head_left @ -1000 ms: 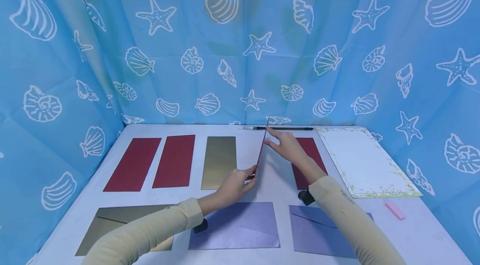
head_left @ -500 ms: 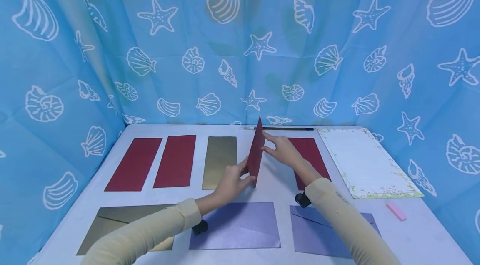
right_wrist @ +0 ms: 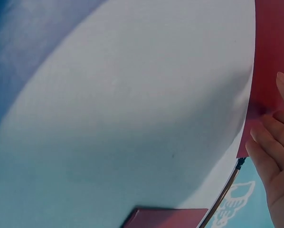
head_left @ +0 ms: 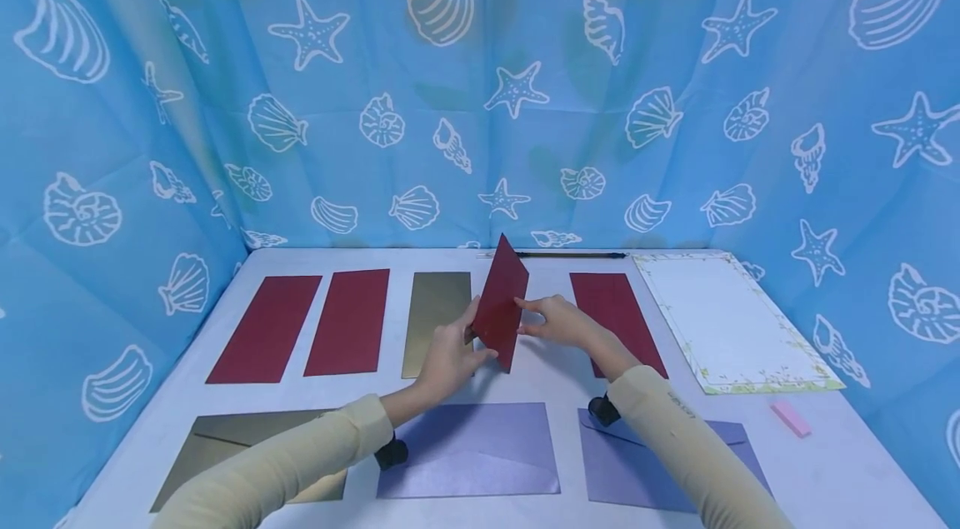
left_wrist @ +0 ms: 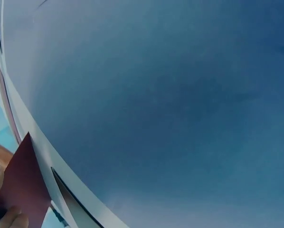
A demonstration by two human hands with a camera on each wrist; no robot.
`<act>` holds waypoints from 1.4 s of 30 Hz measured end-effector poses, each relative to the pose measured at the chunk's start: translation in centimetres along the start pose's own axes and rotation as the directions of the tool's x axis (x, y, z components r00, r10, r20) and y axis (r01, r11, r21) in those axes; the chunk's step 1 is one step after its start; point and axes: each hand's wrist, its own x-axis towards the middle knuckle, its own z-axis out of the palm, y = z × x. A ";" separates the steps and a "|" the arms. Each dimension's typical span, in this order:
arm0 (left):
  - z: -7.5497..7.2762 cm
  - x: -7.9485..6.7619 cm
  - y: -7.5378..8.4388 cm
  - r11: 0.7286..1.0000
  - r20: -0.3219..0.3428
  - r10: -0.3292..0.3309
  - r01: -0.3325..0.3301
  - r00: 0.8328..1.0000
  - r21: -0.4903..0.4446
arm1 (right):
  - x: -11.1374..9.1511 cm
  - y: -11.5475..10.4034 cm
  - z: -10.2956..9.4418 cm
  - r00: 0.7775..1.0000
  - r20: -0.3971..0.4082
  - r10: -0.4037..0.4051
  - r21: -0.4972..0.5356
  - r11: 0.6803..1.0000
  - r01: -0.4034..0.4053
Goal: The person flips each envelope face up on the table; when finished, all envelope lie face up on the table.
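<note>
Upright above the middle of the table, a red envelope [head_left: 498,291] shows its broad face at a slant in the head view. My left hand [head_left: 447,354] pinches it near its lower left edge; part of that grip is behind the paper. My right hand [head_left: 561,322] touches the right side with its thumb and fingertip. In the right wrist view its fingers lie fairly straight beside the red paper. A gold envelope [head_left: 429,308] lies flat just left of the held one, and another red envelope [head_left: 606,296] lies to the right, partly under my right forearm.
Two red envelopes [head_left: 347,325] lie at left. In front are a gold flapped envelope [head_left: 225,437] and two purple envelopes [head_left: 480,462]. A brush [head_left: 577,255] lies along the back edge. At right are a bordered paper sheet [head_left: 727,321] and a pink eraser [head_left: 791,419].
The held red envelope has turned from edge-on to showing its broad face and shifted left. Both hands moved a little left with it, and the right hand slid lower along its edge.
</note>
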 end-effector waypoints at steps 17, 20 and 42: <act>-0.2 0.1 -0.6 0.993 0.158 -0.046 0.027 0.986 0.118 | -1.4 0.6 -0.1 0.997 0.044 0.069 -0.047 0.997 -0.067; -0.5 0.4 -0.8 0.981 0.194 -0.077 0.040 0.978 0.188 | -1.8 0.8 -0.2 0.994 0.050 0.097 -0.052 0.994 -0.095; 1.3 1.2 -1.0 0.770 0.400 0.005 -0.258 0.917 0.583 | -3.6 1.3 -0.9 0.992 0.050 0.115 -0.203 0.974 -0.103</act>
